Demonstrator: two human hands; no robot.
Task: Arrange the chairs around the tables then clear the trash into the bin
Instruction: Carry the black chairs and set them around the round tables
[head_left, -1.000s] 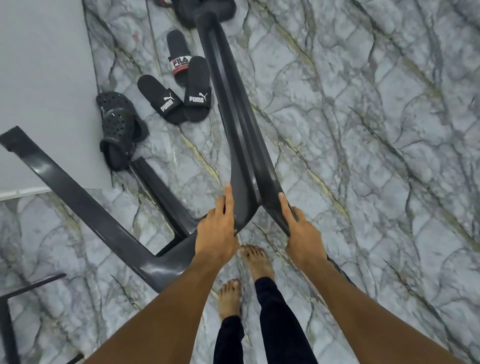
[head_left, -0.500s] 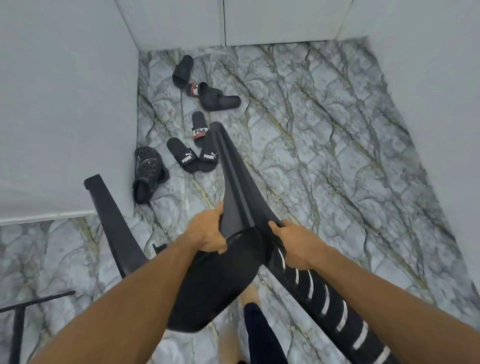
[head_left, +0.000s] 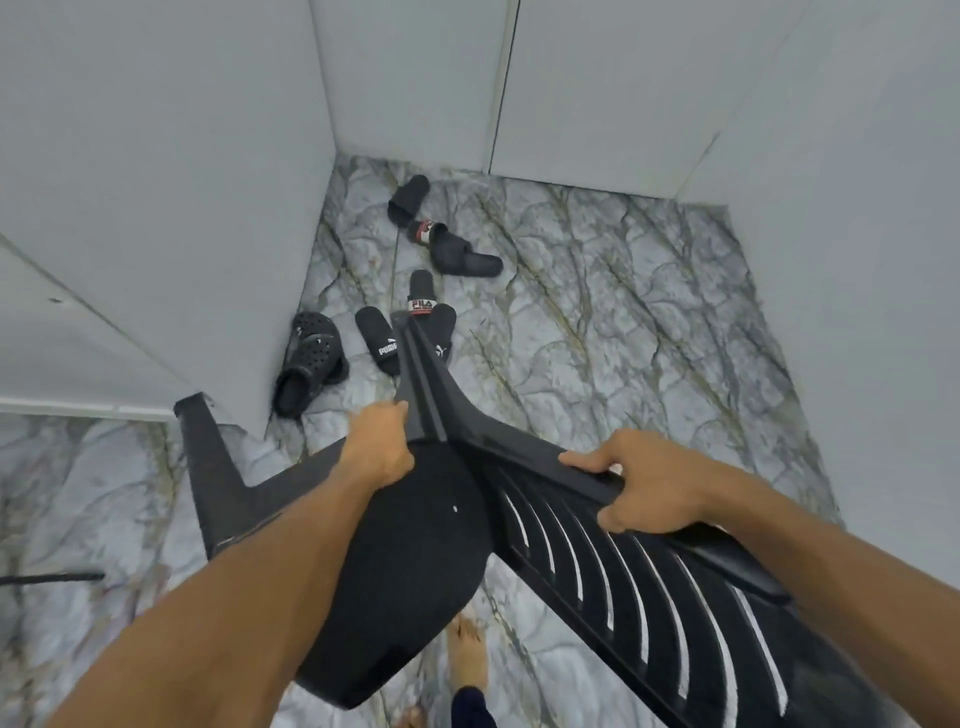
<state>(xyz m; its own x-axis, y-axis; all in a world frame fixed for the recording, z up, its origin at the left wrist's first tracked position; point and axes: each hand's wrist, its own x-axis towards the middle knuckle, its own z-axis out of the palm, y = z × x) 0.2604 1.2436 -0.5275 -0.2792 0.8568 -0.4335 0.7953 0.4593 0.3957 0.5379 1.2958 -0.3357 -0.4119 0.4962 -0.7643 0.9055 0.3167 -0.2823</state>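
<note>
A black plastic chair (head_left: 415, 561) is tilted up off the marble floor, its legs pointing away from me and its slatted backrest (head_left: 649, 597) running toward the lower right. My left hand (head_left: 379, 447) grips the chair where a leg meets the seat. My right hand (head_left: 649, 488) grips the frame edge above the backrest slats. One leg (head_left: 421, 364) points toward the slippers; another leg (head_left: 200, 467) sticks out to the left near the wall corner.
Several black slippers and clogs (head_left: 311, 358) lie on the marble floor (head_left: 597, 338) by the left wall. White walls (head_left: 156, 182) close in a narrow corridor left, ahead and right. A thin black bar (head_left: 52, 577) pokes in at the left edge. My bare feet (head_left: 467, 654) stand under the chair.
The chair has been lifted and turned, so the seat and slatted backrest now face me. My right hand slid further along the frame. The view rose to show the corridor walls.
</note>
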